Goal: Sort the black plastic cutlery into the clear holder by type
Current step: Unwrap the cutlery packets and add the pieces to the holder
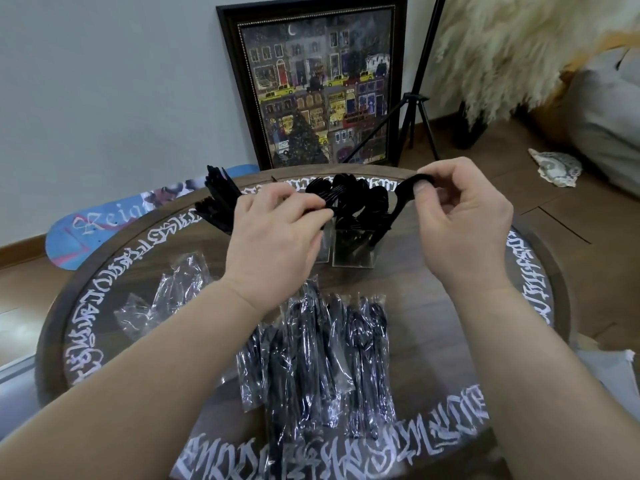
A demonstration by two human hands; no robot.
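The clear holder [353,252] stands at the far middle of the round table, its compartments filled with black forks and spoons [349,195]; a bunch of black knives [218,199] fans out at its left. My left hand [277,233] pinches a black fork [323,202] just in front of the holder's top. My right hand [460,220] pinches a black spoon [398,206] by its bowl end, with the handle pointing down into the holder's right compartment. Several wrapped cutlery packs [318,358] lie on the table below my wrists.
Empty clear wrappers [166,296] lie at the left of the dark round table [433,306] with white lettering on its rim. Behind it lean a framed picture [315,84] and a skateboard [104,223]. A tripod [419,98] stands at the back right.
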